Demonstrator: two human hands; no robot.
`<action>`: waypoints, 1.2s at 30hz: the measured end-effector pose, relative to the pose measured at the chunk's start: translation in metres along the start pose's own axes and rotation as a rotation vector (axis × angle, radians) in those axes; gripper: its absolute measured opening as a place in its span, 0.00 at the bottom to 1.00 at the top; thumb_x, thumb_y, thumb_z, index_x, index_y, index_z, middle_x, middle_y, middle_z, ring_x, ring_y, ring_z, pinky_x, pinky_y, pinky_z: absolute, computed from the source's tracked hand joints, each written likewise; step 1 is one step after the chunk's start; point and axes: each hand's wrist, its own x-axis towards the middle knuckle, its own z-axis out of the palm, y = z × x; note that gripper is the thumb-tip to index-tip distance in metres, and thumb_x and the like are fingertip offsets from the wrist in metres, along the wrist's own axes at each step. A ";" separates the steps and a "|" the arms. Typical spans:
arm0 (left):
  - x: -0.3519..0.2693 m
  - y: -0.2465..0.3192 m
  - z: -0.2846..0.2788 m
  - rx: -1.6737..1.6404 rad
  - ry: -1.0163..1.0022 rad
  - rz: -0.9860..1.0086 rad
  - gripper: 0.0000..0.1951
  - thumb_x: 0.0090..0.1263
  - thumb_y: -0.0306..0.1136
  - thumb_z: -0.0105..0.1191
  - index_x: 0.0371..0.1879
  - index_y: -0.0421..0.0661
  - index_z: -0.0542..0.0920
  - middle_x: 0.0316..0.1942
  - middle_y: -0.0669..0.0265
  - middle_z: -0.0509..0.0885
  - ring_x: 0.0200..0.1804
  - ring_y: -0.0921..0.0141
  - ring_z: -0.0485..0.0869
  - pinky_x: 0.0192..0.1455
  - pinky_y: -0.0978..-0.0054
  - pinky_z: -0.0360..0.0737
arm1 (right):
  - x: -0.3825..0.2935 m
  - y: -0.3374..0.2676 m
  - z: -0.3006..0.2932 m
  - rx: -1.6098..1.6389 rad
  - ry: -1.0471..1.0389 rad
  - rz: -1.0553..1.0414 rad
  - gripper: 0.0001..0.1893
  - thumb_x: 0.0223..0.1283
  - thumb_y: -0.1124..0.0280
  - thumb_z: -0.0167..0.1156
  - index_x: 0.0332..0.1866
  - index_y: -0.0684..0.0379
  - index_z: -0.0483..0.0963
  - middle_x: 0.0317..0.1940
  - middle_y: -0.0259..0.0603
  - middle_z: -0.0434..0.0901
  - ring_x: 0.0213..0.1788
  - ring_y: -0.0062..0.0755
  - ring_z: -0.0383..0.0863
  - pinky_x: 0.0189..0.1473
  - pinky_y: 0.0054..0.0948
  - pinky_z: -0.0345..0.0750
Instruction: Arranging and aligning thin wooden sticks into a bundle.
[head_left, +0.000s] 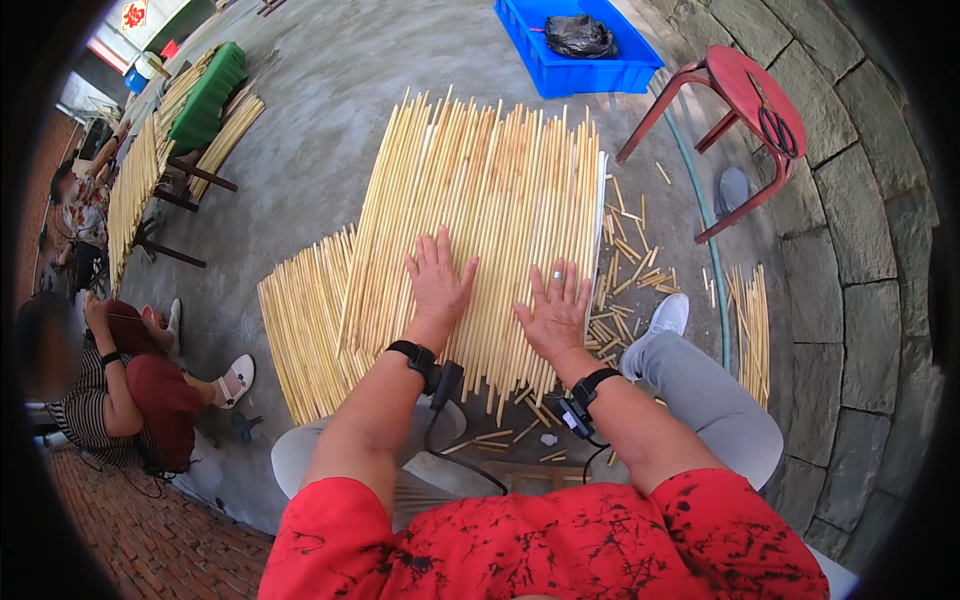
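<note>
A wide layer of pale reed-like sticks (480, 180) lies side by side in front of me, their ends uneven. My left hand (439, 281) rests flat near its middle, palm down with the fingers spread. Lower and to the right, my right hand (556, 311) also lies palm down on the sticks, fingers apart, a ring on one finger. Neither hand grips anything. A white edge (602, 202) shows along the right side of the layer; what it belongs to is mostly hidden. Another mat of sticks (307, 330) lies partly under the left side.
Cut stick pieces (619, 262) litter the floor at right, near a hose (705, 202) and a stick bundle (750, 330). Scissors (776, 124) lie on a red stool (739, 82). A blue crate (592, 79) holds a black bag (579, 37). People (112, 375) sit at left.
</note>
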 end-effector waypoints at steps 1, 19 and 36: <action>0.010 -0.006 0.000 -0.005 0.091 0.039 0.33 0.68 0.49 0.43 0.67 0.41 0.55 0.67 0.45 0.55 0.71 0.50 0.49 0.70 0.51 0.44 | 0.000 0.000 0.000 0.000 -0.002 -0.005 0.35 0.63 0.44 0.40 0.71 0.51 0.51 0.71 0.55 0.42 0.74 0.52 0.32 0.69 0.55 0.28; 0.094 -0.052 0.016 0.195 0.197 -0.080 0.24 0.72 0.42 0.37 0.65 0.48 0.63 0.67 0.52 0.59 0.71 0.57 0.52 0.71 0.54 0.46 | 0.000 -0.001 0.000 -0.025 -0.040 -0.006 0.36 0.63 0.43 0.39 0.72 0.51 0.48 0.72 0.55 0.38 0.74 0.53 0.30 0.68 0.54 0.26; 0.093 -0.052 0.018 0.187 0.234 -0.090 0.23 0.71 0.40 0.39 0.63 0.46 0.65 0.66 0.51 0.61 0.70 0.56 0.54 0.71 0.54 0.47 | -0.001 -0.003 0.002 -0.056 -0.038 -0.021 0.35 0.62 0.44 0.40 0.71 0.51 0.49 0.71 0.56 0.40 0.74 0.53 0.31 0.69 0.54 0.27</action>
